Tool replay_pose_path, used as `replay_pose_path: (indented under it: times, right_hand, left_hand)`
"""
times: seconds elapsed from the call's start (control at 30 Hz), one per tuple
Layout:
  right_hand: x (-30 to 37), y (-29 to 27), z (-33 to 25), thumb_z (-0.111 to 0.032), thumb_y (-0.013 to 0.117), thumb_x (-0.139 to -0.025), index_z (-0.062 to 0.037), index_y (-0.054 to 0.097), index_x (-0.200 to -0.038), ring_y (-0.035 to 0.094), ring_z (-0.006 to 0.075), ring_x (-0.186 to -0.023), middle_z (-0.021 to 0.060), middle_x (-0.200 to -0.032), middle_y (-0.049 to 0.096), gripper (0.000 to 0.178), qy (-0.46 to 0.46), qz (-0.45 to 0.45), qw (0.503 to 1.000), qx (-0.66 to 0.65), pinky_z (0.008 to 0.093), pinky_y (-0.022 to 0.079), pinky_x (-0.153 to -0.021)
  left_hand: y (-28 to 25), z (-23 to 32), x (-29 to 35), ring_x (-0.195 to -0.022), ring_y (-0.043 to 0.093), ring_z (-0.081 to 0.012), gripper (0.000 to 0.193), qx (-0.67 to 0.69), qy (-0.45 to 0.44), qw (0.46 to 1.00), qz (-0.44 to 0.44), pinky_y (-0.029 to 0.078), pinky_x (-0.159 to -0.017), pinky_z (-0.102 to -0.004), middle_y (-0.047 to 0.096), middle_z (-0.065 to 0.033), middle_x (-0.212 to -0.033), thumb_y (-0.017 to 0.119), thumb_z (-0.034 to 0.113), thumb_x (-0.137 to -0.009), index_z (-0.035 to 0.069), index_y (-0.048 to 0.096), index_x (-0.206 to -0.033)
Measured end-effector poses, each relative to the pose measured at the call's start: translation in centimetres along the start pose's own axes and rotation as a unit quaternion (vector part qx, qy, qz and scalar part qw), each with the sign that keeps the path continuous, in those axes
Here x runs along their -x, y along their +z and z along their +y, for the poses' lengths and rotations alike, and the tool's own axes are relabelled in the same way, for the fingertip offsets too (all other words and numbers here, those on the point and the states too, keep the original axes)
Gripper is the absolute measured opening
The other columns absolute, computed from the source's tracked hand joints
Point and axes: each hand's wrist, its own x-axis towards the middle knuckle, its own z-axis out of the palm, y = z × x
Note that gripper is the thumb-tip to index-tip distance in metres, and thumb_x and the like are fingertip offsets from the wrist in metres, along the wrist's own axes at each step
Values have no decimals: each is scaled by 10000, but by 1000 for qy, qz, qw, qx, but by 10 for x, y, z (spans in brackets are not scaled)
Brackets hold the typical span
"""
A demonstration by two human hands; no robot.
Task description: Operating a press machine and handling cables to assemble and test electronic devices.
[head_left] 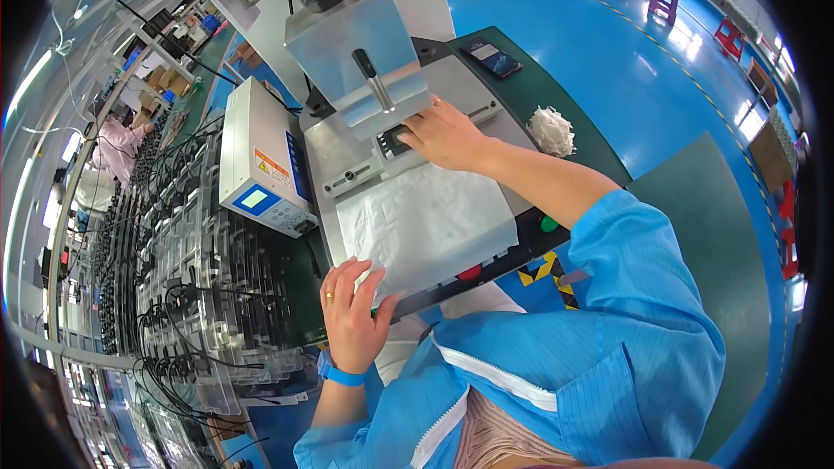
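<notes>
My right hand (447, 135) reaches under the metal press head (356, 56), its thumb and fingers closed at a small black part (391, 142) in the metal fixture bar (354, 175). Some of those fingertips are hidden behind the block. A white sheet (426, 221) covers the front of the machine's metal bed (334, 143). At the bed's front left corner, my left hand (352, 313) holds nothing, with its fingers apart beside the sheet's edge. A green button shows partly under that hand.
Left of the bed stands a white control box (261, 161) with a lit screen. Racks of clear holders and black cables (204, 295) crowd the far left. A phone (492, 59) and a white shredded bundle (552, 131) lie right. Red (470, 273) and green (548, 224) buttons line the front edge.
</notes>
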Motion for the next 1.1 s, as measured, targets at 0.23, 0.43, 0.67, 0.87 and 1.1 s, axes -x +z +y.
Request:
replay_pose_path:
  times: [0.23,0.43,0.67,0.87,1.1]
  right_hand:
    - [-28,19,-4,-151,478,-865,-65,544,-1028,522,321,-944,136,-1037,592,196,54,36,998,26,397,397,-833]
    - [-27,26,8,-188,470,-852,-71,573,-964,516,328,-890,133,-971,615,192,27,115,993,-13,405,395,-763]
    - [-15,1,21,-90,622,-816,-28,587,-1074,563,179,-813,67,-950,631,268,197,-43,864,-461,290,444,-771]
    - [23,-12,-28,12,618,-766,-26,580,-1018,537,143,-829,34,-946,608,258,169,59,870,-459,253,421,-791]
    - [77,-90,-157,-103,622,-748,-83,599,-953,542,260,-756,73,-965,589,207,-405,-100,856,-307,357,450,-674]
  left_hand:
    - [-3,-12,16,-1077,524,-284,291,12,-11,1000,10,363,-986,-422,574,-63,-1086,713,99,-673,53,624,-947]
    - [-8,-14,24,-1066,530,-283,265,25,-17,999,34,369,-981,-425,580,-63,-1072,713,86,-663,45,631,-912]
    - [-16,-14,31,-1048,529,-283,272,57,-2,996,62,388,-963,-434,574,-71,-1056,716,74,-651,38,634,-908]
    - [-24,-1,30,-1029,523,-301,284,80,26,989,122,400,-948,-443,564,-103,-1039,712,98,-672,43,633,-939]
    - [-55,30,35,-1066,538,-318,393,81,215,941,246,387,-959,-485,556,-151,-1196,623,397,-844,82,621,-1080]
